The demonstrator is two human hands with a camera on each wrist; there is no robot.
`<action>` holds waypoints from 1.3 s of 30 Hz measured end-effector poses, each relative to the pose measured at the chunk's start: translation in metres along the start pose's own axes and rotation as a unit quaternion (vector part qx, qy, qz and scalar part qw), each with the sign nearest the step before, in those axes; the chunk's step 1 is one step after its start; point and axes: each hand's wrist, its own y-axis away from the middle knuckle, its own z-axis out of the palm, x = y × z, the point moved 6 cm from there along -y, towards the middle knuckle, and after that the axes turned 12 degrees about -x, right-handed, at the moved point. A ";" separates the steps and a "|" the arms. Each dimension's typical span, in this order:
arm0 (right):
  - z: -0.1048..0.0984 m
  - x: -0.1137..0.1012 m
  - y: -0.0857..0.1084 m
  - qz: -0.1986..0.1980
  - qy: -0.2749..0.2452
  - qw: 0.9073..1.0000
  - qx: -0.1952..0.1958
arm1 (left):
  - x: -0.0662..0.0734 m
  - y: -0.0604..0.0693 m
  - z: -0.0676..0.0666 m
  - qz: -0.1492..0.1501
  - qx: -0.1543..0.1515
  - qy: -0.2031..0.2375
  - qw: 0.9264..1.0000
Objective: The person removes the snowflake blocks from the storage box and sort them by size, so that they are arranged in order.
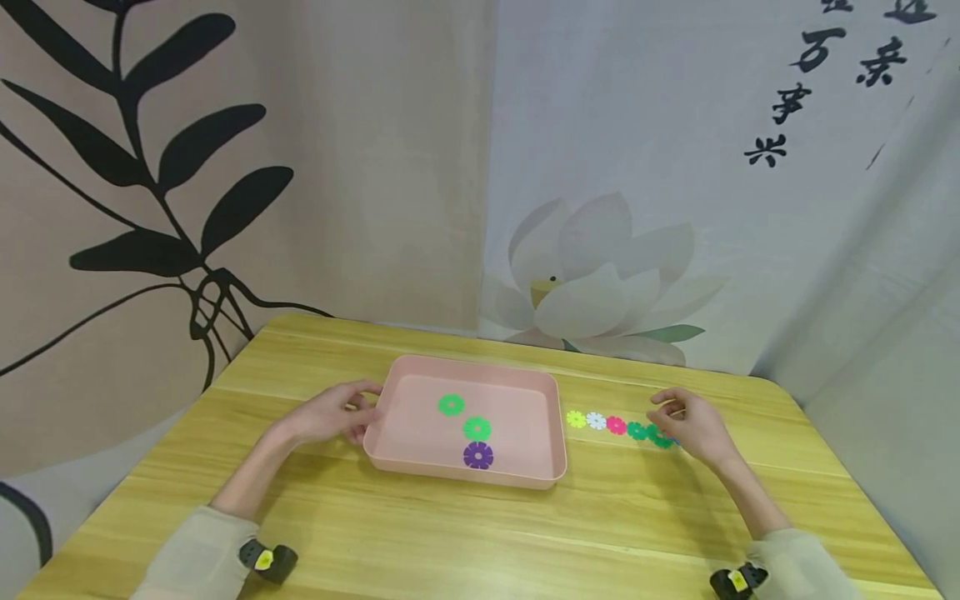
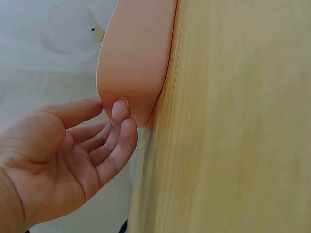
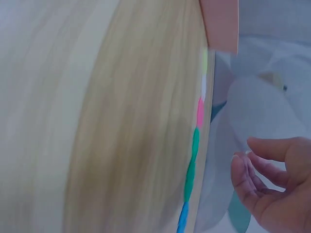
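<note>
A pink rectangular tray [image 1: 517, 417] lies on the wooden table. Inside it are two light green slotted plastic discs [image 1: 451, 405] and a purple slotted disc [image 1: 478, 455]. My left hand [image 1: 337, 412] holds the tray's left end, thumb at the rim and curled fingers against the outer wall [image 2: 133, 58]. Right of the tray runs a row of slotted discs: yellow [image 1: 576, 419], white [image 1: 596, 421], pink [image 1: 616, 425], green [image 1: 637, 431] and blue [image 3: 182, 218]. Above the row's right end hovers my right hand [image 1: 693, 425], fingers loosely bent, nothing visible between them.
The wooden table [image 1: 465, 533] extends in front of the tray and to both sides. Behind it hangs a printed curtain [image 1: 390, 167] with leaves, a lotus and written characters. Each sleeve carries a dark wrist camera [image 1: 268, 560].
</note>
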 end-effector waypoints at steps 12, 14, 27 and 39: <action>0.043 -0.072 -0.023 -0.076 -0.028 0.996 -0.030 | -0.002 0.000 -0.002 -0.002 0.000 -0.012 1.000; 0.052 -0.083 -0.027 -0.082 -0.040 0.995 -0.042 | -0.002 0.000 -0.002 0.000 -0.001 -0.013 1.000; 0.125 -0.145 -0.053 -0.146 -0.040 0.982 -0.112 | 0.001 0.002 0.000 0.010 -0.004 -0.006 1.000; 0.169 -0.159 -0.072 -0.115 -0.005 0.982 -0.151 | -0.001 0.000 -0.001 0.003 -0.001 -0.004 1.000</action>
